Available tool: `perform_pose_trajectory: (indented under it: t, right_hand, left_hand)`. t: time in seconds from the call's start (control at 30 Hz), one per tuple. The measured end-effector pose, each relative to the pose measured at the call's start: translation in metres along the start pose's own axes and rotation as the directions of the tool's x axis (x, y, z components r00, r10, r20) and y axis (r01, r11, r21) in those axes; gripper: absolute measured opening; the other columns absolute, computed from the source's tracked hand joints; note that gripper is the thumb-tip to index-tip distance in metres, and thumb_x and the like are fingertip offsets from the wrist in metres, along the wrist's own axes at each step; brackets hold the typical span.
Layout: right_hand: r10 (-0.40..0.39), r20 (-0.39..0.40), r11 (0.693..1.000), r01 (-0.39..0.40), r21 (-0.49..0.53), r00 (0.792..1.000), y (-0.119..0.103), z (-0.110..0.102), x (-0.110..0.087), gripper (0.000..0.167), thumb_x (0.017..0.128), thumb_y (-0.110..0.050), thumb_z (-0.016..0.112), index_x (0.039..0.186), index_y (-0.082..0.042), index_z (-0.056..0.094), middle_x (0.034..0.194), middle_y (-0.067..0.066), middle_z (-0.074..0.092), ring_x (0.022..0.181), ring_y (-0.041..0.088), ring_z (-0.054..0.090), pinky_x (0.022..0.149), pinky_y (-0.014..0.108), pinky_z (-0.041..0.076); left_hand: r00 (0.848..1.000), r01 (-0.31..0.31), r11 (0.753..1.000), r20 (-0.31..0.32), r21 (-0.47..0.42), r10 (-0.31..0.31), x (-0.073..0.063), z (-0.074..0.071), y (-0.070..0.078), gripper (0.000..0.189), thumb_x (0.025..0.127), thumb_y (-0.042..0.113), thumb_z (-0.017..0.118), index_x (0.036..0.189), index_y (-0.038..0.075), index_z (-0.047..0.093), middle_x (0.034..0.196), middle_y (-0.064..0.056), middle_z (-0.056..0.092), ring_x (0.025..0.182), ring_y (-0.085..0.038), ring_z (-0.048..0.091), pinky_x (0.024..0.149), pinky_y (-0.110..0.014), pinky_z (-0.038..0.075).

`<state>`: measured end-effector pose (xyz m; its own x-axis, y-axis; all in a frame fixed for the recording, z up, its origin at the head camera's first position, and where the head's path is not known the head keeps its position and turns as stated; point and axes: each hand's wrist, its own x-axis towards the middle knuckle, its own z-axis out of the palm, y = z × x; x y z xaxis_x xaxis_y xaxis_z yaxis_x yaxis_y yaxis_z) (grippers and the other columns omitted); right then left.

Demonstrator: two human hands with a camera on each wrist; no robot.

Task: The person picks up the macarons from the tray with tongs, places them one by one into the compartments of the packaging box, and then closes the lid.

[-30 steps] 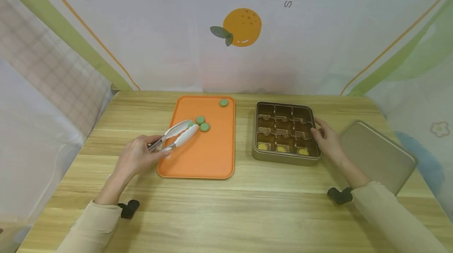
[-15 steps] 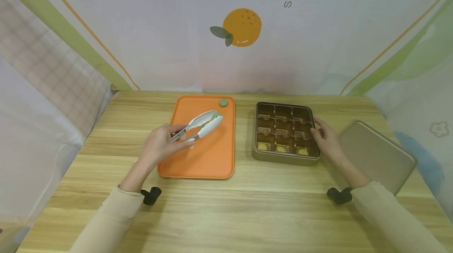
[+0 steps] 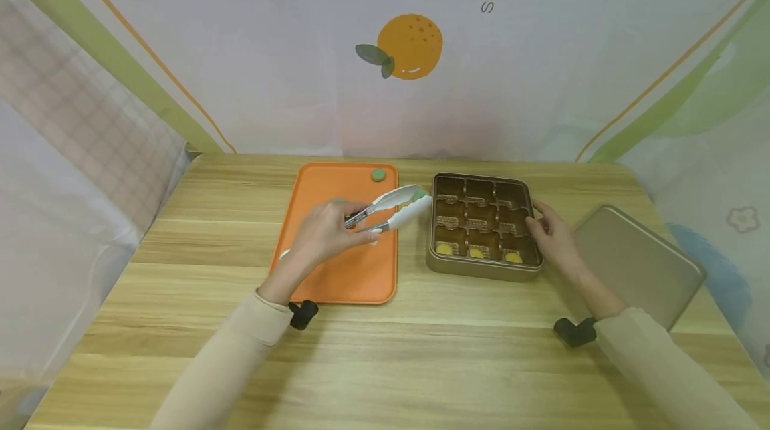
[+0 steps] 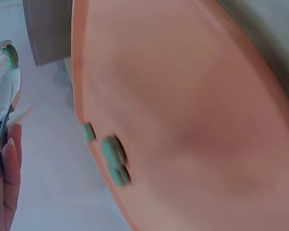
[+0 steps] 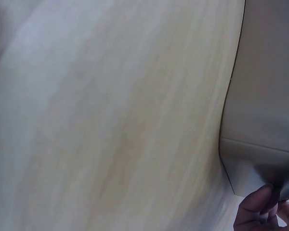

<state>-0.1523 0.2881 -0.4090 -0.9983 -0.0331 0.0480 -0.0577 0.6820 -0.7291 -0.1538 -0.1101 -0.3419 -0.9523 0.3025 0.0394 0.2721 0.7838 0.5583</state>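
Observation:
My left hand (image 3: pixel 319 233) holds metal tongs with white tips (image 3: pixel 410 212), which pinch a small round green cookie (image 4: pixel 10 57). The tips hover between the orange tray (image 3: pixel 337 291) and the left wall of a bronze tin box (image 3: pixel 484 271). One green cookie (image 3: pixel 377 175) lies in the tray's far right corner. Two others (image 4: pixel 113 150), touching each other, show on the tray in the left wrist view; my hand and the tongs mostly hide them from the head camera. My right hand (image 3: pixel 556 239) grips the box's right side, thumb at the rim.
Brown plastic compartments divide the box; yellow cookies (image 3: pixel 476 253) sit in its near row. A flat bronze lid (image 3: pixel 640 266) lies right of the box, partly behind my right forearm. Printed cloth (image 3: pixel 271 82) hangs behind the wooden table (image 3: pixel 433 363).
The tongs have picked up a green cookie from the cluster on the tray. My left hand has carried it right, past the tray's edge to the box. My right hand stays in place.

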Motion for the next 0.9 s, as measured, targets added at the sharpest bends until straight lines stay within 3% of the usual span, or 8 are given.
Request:
perform_pose_trajectory:
  t: [0.17, 0.4, 0.57, 0.73, 0.9]
  right_hand:
    - [0.007, 0.009, 1.0, -0.007, 0.013, 1.0, -0.002, 0.0, 0.0, 0.055, 0.102, -0.027, 0.037, 0.145, 0.005, 0.024, 0.099, 0.026, 0.057, 0.089, 0.032, 0.056, 0.065, 0.025, 0.047]
    - [0.009, 0.011, 1.0, -0.009, 0.017, 1.0, -0.003, 0.0, 0.001, 0.055, 0.102, -0.026, 0.037, 0.145, 0.005, 0.024, 0.1, 0.028, 0.057, 0.09, 0.034, 0.057, 0.065, 0.024, 0.047]
    - [0.004, 0.008, 1.0, -0.004, 0.018, 1.0, -0.002, 0.0, 0.001, 0.055, 0.102, -0.026, 0.037, 0.145, 0.005, 0.024, 0.101, 0.029, 0.058, 0.088, 0.034, 0.058, 0.067, 0.029, 0.048]
    - [0.013, 0.011, 1.0, -0.013, 0.01, 1.0, -0.002, 0.0, -0.001, 0.055, 0.102, -0.028, 0.036, 0.146, 0.004, 0.025, 0.101, 0.027, 0.058, 0.088, 0.033, 0.058, 0.068, 0.032, 0.048]
    - [0.02, 0.011, 1.0, -0.02, 0.019, 1.0, -0.001, 0.0, -0.001, 0.055, 0.102, -0.029, 0.035, 0.146, 0.003, 0.024, 0.102, 0.027, 0.058, 0.088, 0.034, 0.058, 0.07, 0.036, 0.049]
  left_hand:
    - [0.999, -0.034, 0.999, 0.021, 0.0, 0.034, 0.01, 0.011, 0.012, 0.051, 0.074, 0.04, 0.078, 0.119, 0.019, 0.067, 0.074, -0.002, 0.058, 0.062, -0.015, 0.039, 0.047, -0.025, 0.028]
    - [0.996, -0.076, 0.997, 0.042, 0.008, 0.076, 0.017, 0.02, 0.026, 0.053, 0.074, 0.037, 0.079, 0.12, 0.015, 0.066, 0.088, -0.008, 0.064, 0.065, -0.014, 0.041, 0.045, -0.023, 0.025]
    - [0.994, -0.1, 0.993, 0.046, 0.065, 0.097, 0.022, 0.023, 0.034, 0.056, 0.074, 0.039, 0.079, 0.123, 0.015, 0.064, 0.085, -0.003, 0.063, 0.067, -0.014, 0.043, 0.049, -0.023, 0.028]
    - [0.992, -0.124, 0.982, 0.056, 0.14, 0.117, 0.026, 0.026, 0.039, 0.056, 0.073, 0.043, 0.078, 0.121, 0.017, 0.066, 0.074, 0.0, 0.054, 0.061, -0.011, 0.041, 0.048, -0.022, 0.026]
    - [0.988, -0.147, 0.978, 0.07, 0.148, 0.138, 0.029, 0.028, 0.043, 0.05, 0.074, 0.039, 0.079, 0.116, 0.015, 0.068, 0.065, 0.001, 0.041, 0.056, -0.011, 0.032, 0.048, -0.023, 0.022]
